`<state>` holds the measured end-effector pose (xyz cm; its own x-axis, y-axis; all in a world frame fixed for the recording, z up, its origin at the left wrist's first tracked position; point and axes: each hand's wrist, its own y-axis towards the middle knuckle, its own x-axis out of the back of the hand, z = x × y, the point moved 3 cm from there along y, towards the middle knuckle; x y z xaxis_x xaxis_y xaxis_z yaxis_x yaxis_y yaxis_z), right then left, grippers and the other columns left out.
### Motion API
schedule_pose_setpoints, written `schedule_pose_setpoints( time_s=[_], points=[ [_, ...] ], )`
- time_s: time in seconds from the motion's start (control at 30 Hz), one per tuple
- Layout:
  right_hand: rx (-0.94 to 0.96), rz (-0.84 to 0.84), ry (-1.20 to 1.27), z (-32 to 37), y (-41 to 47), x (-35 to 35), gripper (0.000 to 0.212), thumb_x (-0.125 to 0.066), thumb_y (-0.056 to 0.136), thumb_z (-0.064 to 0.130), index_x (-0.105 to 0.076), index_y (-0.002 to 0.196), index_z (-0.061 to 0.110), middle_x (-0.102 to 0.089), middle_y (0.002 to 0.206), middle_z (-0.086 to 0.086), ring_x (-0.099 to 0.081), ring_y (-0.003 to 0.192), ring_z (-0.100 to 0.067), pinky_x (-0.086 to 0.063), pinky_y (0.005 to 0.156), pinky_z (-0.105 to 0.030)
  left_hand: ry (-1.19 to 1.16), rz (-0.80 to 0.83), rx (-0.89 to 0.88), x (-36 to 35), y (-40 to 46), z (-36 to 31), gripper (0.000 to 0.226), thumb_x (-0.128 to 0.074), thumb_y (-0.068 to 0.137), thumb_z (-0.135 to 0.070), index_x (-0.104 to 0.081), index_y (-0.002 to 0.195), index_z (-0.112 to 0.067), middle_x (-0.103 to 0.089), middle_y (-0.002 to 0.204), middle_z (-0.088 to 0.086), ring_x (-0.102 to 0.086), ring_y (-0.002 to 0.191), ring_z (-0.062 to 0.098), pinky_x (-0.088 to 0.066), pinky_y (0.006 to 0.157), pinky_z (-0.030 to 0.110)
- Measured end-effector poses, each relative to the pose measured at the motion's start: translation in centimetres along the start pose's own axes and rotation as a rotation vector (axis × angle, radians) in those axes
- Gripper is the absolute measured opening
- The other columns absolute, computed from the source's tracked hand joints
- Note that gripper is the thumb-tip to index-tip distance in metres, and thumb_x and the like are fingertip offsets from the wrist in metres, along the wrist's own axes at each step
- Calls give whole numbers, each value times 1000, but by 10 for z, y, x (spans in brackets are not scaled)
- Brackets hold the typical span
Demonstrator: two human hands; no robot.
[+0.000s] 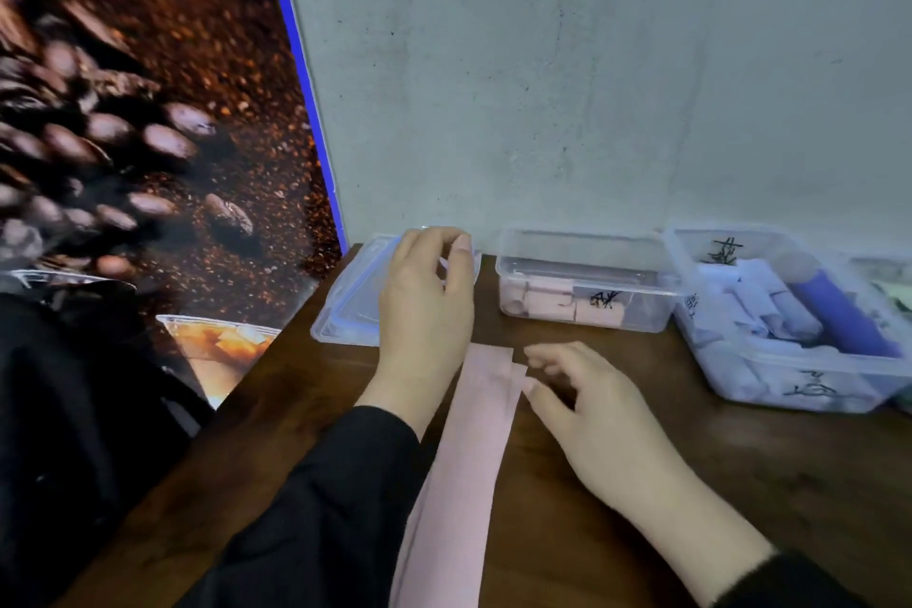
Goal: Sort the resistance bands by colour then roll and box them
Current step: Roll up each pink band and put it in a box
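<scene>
Already, pink rolls [548, 303] lay in the middle box [587, 281] and white and purple rolls in the right box [789, 316], so sorting looked well advanced. One pink band [469, 449] lay flat and unrolled on the desk [740, 459] between the hands. Left hand [424, 306] hovered with loosely curled, empty fingers; right hand [587, 405] reached its loose fingers to the band's far end.

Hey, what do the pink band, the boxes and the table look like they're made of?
The pink band looks like thin matte rubber or latex, lying flat and limp.
The boxes, such as the pink-filled box, look like clear glossy plastic; the rolls show through the walls.
The table looks like dark wood or veneer with faint grain; which one is unclear.
</scene>
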<state>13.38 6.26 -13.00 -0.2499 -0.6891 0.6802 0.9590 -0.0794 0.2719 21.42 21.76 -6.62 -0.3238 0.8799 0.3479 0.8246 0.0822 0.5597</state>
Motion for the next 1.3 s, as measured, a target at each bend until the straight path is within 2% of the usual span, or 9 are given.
schedule_pose_setpoints(
  time_s=[0.17,0.4,0.57,0.63,0.73,0.83,0.93,1.17,1.3],
  points=[
    [-8,13,-163,5,15,-13,47,-51,104,29,-48,149,21,-51,148,5,-46,135,-14,-37,112,-32,219,364,220,31,-38,-2,26,-47,104,-26,-65,122,-27,-67,116,-8,-60,106,9,-41,79,16],
    [-62,-57,-403,11,33,-33,28,-49,102,36,-67,121,26,-56,120,3,-47,117,-19,-35,92,-38,364,439,58,33,-97,26,34,-49,100,-36,-63,130,-29,-60,126,-14,-55,112,4,-48,99,29],
    [23,-170,-44,16,22,-21,7,-61,97,23,-66,101,25,-55,106,12,-50,105,-8,-42,89,-32,231,368,41,34,-96,9,37,-48,101,-48,-52,137,-42,-53,118,-31,-51,108,-9,-37,89,7],
    [-5,-167,193,20,11,-8,5,-61,98,22,-64,100,26,-62,100,16,-57,96,-1,-47,82,-21,95,410,136,34,-97,3,38,-49,98,-57,-49,135,-51,-63,112,-29,-58,105,-9,-46,87,13],
    [-35,-187,433,31,-6,19,8,-60,101,22,-65,104,27,-70,93,14,-65,90,1,-48,73,-12,-107,477,293,35,-92,-2,60,-65,94,-42,-36,145,-50,-65,112,-28,-59,106,-11,-47,88,14],
    [-40,-199,578,46,-19,51,14,-58,102,21,-65,99,33,-73,89,9,-66,81,-5,-50,71,-23,-121,623,282,37,-88,-16,38,-63,96,-35,-58,133,-40,-67,118,-22,-61,112,-1,-49,98,26],
    [-87,-213,691,62,-27,83,25,-56,100,11,-65,90,32,-75,88,-1,-66,78,-21,-52,71,-44,-241,762,301,44,-99,-46,18,-56,100,-29,-74,105,-27,-72,101,-10,-67,95,7,-53,87,30],
    [-128,-308,743,97,-49,167,18,-51,98,4,-63,93,16,-67,81,-4,-67,61,-18,-53,50,-30,-287,872,307,53,-128,-103,22,-48,105,-29,-69,109,-29,-72,110,-13,-68,105,12,-56,94,48],
    [-183,-336,740,87,-45,189,12,-55,99,6,-62,95,14,-67,83,-6,-65,58,-18,-53,50,-28,-432,873,353,54,-146,-141,22,-48,105,-25,-68,114,-21,-74,109,-5,-70,103,16,-61,84,44]
  ],
)
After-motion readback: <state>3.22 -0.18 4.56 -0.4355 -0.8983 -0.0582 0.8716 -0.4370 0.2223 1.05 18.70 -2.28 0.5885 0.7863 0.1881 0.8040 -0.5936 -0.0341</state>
